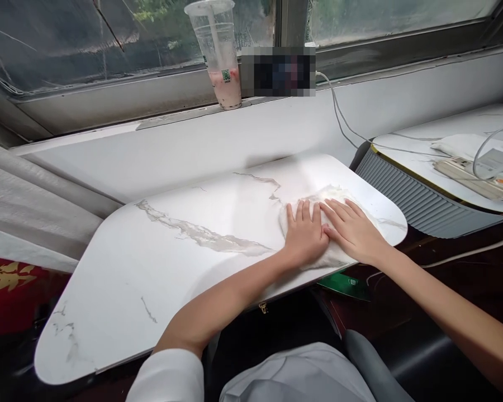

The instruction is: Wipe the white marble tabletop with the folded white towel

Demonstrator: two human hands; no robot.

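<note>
A white cloth (332, 194) lies spread near the right end of a white marble-patterned tabletop (121, 268). Flat on top of it rests my left hand (305, 231), fingers stretched toward the window. My right hand (352, 229) lies beside it on the same cloth, palm down with its fingers extended. The two hands touch around the thumbs. Neither hand is wrapped round anything, and their palms are hidden against the cloth.
A plastic cup (220, 56) with pink drink and a straw stands on the sill (184, 114). White cables (339, 111) run to a second table (406, 137) on the right, which bears a power strip (473, 177). A pale curtain (33, 195) hangs left.
</note>
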